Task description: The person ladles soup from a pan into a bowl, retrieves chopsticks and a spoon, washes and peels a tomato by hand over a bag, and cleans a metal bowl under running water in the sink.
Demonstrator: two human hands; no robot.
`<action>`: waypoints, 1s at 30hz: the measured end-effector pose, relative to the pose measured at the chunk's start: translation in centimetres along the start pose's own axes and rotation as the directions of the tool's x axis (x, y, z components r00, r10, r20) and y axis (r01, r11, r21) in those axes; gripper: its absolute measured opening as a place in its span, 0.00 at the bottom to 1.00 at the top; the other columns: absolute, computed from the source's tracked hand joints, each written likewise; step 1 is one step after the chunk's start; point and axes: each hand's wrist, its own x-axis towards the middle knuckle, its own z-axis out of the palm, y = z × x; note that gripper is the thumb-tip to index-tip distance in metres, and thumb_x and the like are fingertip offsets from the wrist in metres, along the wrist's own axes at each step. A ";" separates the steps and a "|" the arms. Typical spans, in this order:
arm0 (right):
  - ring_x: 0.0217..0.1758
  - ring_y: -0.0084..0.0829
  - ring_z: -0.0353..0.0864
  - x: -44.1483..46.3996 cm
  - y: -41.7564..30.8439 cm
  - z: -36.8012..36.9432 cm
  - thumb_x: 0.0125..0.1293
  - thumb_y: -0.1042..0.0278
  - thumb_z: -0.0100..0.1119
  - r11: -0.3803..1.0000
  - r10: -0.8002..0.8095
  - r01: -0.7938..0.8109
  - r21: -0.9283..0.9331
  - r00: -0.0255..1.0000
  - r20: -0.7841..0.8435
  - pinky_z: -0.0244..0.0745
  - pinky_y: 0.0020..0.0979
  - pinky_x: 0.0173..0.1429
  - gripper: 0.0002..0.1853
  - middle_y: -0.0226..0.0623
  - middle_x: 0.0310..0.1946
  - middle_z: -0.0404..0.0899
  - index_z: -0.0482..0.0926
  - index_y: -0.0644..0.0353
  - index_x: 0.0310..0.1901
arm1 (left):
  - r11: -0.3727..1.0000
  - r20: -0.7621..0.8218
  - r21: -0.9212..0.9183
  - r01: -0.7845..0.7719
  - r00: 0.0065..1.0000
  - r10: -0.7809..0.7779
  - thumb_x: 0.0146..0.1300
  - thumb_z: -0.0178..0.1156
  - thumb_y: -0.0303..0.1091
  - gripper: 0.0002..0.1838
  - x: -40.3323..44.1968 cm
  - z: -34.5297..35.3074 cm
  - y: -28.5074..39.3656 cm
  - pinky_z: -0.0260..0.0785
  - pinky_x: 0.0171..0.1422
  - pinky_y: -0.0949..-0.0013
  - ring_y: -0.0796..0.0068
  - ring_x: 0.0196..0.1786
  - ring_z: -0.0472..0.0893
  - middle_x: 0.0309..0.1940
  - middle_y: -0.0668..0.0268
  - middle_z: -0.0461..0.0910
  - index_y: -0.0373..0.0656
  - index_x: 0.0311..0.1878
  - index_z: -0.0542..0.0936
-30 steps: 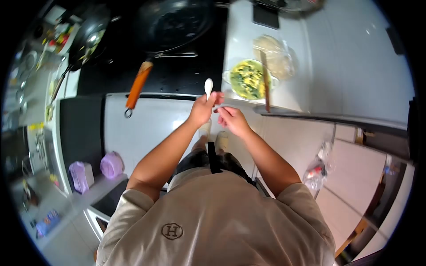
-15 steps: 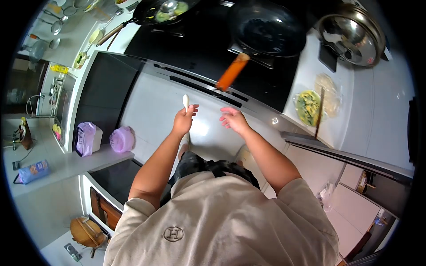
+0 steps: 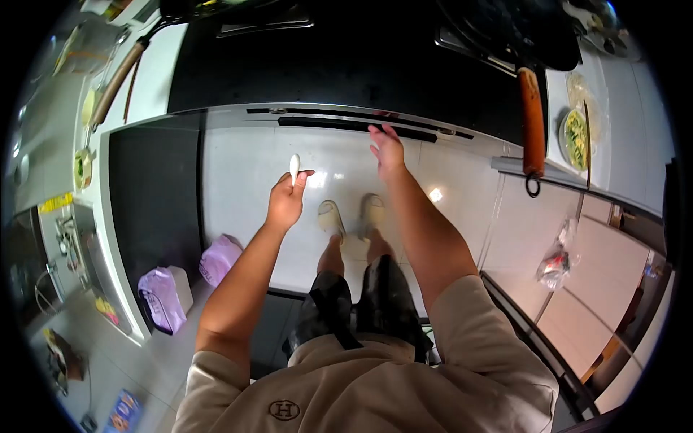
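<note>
My left hand [image 3: 286, 206] is closed around a small white spoon [image 3: 294, 165], its bowl end pointing up and away from me. The spoon is above the floor in front of my body. My right hand [image 3: 390, 153] holds nothing. Its fingers are apart and reach toward the front edge of the black stove [image 3: 346, 72]. To the right, a dark wok [image 3: 545, 32] sits on the stove, its wooden handle [image 3: 533, 119] sticking out past the edge toward me. Another pan's brown handle [image 3: 119, 85] extends over the left counter.
A plate of yellow and green food [image 3: 574, 141] stands on the right counter, with chopsticks [image 3: 587, 144] beside it. Two bins with purple bags [image 3: 163, 297] are on the floor at left. A dark cabinet panel [image 3: 154, 180] borders the floor on the left.
My view has turned and shifted, so the wok now appears farther right and my slippers show below. The right hand has reached forward toward the stove edge. The left hand still holds the spoon.
</note>
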 end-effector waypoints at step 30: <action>0.35 0.42 0.80 -4.8 0.8 -6.9 0.58 0.61 0.56 -0.160 -0.550 0.455 -0.876 0.696 0.462 0.75 0.40 0.42 0.11 0.41 0.26 0.80 0.78 0.57 0.23 | 0.940 0.048 0.306 -0.151 0.989 0.143 0.71 0.43 0.52 0.24 6.6 4.4 -2.4 0.69 0.50 0.58 0.57 0.32 0.80 0.24 0.58 0.80 0.45 0.35 0.82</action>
